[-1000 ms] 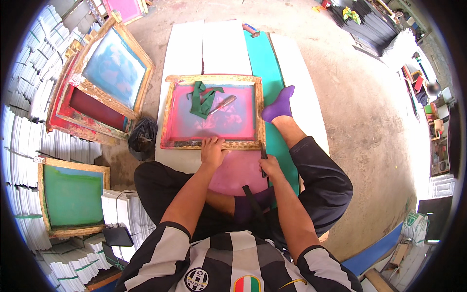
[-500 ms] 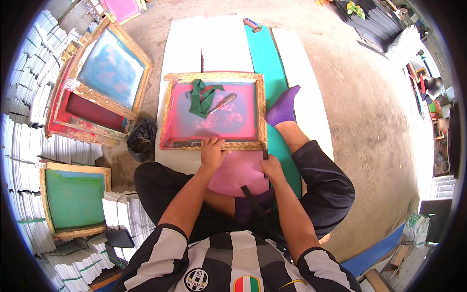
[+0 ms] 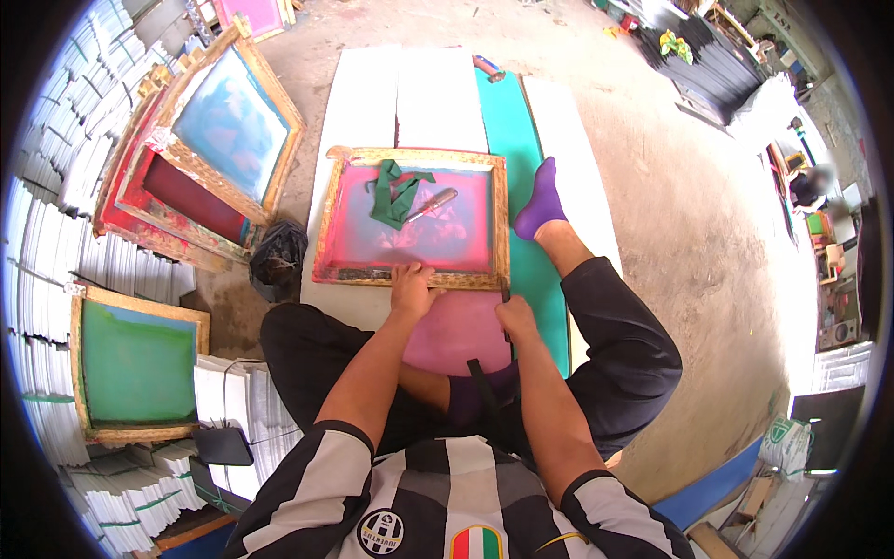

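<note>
A wooden screen-printing frame with pink and blue-grey mesh lies in front of me. My left hand is closed over its near rail, fingers on top. At the near right corner, my right hand is closed around a narrow dark strip standing against the wood; its kind is unclear. On the mesh rest a crumpled green cloth strip and a screwdriver with a clear-and-reddish handle. A pink sheet lies under my forearms, and a black strap hangs near my lap.
White boards and a teal board form the work surface, with a hammer-like tool at its far end. More screen frames lean at left, beside a black plastic bag and paper stacks. My purple-socked foot rests at right.
The whole view has shifted slightly. Both hands keep their places on the frame and the dark strip; the cloth strip and screwdriver lie as before.
</note>
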### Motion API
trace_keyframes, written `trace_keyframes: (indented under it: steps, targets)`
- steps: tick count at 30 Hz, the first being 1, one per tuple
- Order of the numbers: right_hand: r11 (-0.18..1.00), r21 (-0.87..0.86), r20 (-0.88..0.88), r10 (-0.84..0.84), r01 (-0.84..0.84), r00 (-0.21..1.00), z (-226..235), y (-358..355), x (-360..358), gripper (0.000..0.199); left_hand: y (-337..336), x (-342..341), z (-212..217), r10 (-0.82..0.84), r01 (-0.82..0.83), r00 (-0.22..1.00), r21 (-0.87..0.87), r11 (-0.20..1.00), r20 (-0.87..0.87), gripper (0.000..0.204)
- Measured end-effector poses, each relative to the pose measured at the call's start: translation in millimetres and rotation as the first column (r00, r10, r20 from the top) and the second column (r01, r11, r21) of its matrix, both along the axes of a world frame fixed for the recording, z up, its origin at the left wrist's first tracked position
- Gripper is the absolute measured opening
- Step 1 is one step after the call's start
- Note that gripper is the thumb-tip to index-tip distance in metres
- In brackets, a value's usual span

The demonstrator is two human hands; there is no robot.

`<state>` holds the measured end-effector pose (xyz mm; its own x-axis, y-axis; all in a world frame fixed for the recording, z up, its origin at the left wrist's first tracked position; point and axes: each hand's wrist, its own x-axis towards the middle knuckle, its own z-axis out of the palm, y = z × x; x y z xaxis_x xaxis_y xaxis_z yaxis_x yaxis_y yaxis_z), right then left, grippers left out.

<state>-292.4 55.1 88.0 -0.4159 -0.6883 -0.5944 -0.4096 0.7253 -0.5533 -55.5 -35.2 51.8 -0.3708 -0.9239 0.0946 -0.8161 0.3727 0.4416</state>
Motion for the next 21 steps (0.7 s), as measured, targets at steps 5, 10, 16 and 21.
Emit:
trace_keyframes:
  steps: [5, 10, 16, 21]
  targets:
    - [0.981, -0.133, -0.004, -0.145, 0.143, 0.989, -26.0, 8.7, -6.9, 0.038, -1.8, -10.7, -1.2, -0.009, 0.015, 0.995, 0.058, 0.998, -0.099, 0.051]
    - [0.977, -0.055, 0.175, -0.194, 0.206, 0.965, -39.0, 14.9, -19.6, 0.030, 7.8, -13.8, -12.4, 0.018, -0.013, 0.994, 0.046, 0.999, -0.111, 0.053]
    - [0.968, 0.007, 0.093, -0.249, 0.249, 0.964, -20.7, 22.3, -30.2, 0.029, 25.2, -52.6, -8.9, 0.004, 0.011, 0.995, 0.155, 0.988, -0.098, 0.054]
    - [0.986, -0.013, -0.105, -0.168, 0.168, 0.980, -33.4, 32.8, -50.8, 0.042, 25.4, -69.8, -11.3, 0.011, 0.001, 0.996, 0.147, 0.989, -0.083, 0.054]
